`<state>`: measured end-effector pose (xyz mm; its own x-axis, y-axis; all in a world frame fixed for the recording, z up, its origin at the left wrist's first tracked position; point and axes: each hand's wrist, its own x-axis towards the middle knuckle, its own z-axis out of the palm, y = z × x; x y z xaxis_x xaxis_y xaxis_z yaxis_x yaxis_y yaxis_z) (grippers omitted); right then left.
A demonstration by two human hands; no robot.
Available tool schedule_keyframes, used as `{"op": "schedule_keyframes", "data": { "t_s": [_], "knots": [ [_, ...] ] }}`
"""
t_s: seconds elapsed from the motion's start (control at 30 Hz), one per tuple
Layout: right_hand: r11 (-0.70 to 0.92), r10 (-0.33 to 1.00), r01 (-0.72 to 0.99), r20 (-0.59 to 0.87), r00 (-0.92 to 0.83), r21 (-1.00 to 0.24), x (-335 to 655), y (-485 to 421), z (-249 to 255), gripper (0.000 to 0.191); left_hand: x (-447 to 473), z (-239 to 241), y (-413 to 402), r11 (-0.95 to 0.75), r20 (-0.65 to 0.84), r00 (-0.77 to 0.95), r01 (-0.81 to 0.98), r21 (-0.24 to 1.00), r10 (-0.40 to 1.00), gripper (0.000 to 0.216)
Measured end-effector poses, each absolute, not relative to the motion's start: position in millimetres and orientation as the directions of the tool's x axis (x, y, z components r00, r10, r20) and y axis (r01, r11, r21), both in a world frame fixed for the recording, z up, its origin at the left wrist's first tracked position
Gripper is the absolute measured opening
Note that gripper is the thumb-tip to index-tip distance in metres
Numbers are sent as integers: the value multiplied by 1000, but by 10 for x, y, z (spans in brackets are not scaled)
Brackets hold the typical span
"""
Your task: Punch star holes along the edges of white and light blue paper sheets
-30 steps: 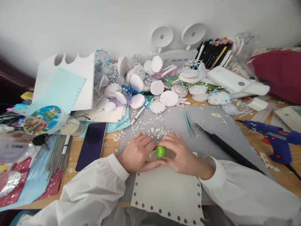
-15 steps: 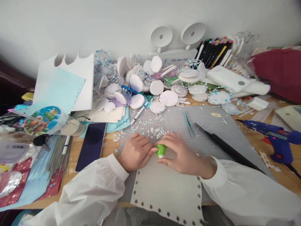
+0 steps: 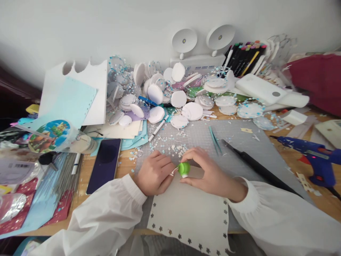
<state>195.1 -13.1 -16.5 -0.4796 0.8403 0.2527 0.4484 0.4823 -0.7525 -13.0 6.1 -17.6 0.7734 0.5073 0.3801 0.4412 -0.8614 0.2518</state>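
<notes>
My right hand [image 3: 206, 172] grips a small green and white paper punch [image 3: 183, 169] between thumb and fingers, at the top edge of a white paper sheet [image 3: 189, 204]. Flower-shaped holes run along the sheet's sides and bottom edge. Just left of the punch, my left hand [image 3: 156, 173] is closed, its thumb and forefinger pinching the sheet's edge, where a small bit of paper curls up. Small punched paper flowers [image 3: 177, 149] lie scattered beyond both hands on the grey cutting mat [image 3: 191, 133].
Teal tweezers [image 3: 215, 140] and a black-handled tool [image 3: 255, 165] lie right of the hands. A blue glue gun [image 3: 311, 156] rests at the far right. A phone [image 3: 103, 165] and thin wires [image 3: 64, 177] are on the left. White discs [image 3: 156, 94] pile up behind.
My right hand and the punch have shifted slightly right, a little away from my left hand. A small curled bit of paper now shows between them.
</notes>
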Motion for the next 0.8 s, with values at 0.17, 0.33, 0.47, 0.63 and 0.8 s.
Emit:
{"op": "schedule_keyframes", "data": {
  "t_s": [0.17,0.33,0.47,0.63,0.8],
  "knots": [
    [496,831,434,267,-488,-752,1943,-134,-151,33,-131,-174,63,-855,387,763,445,266,517,21],
    [634,762,476,384,-522,-610,1941,-151,-207,22,-116,-119,46,-826,386,736,441,351,556,22],
    [747,658,460,437,-613,-480,1940,-165,-264,11,-97,-109,28,-813,406,713,424,399,571,38],
    [786,601,412,416,-683,-460,1953,-169,-189,12,-70,-143,12,-817,437,695,425,391,571,27],
    [654,742,455,393,-543,-605,2144,-68,-18,22,-66,-162,23,-850,488,697,402,341,526,23]
  ]
}}
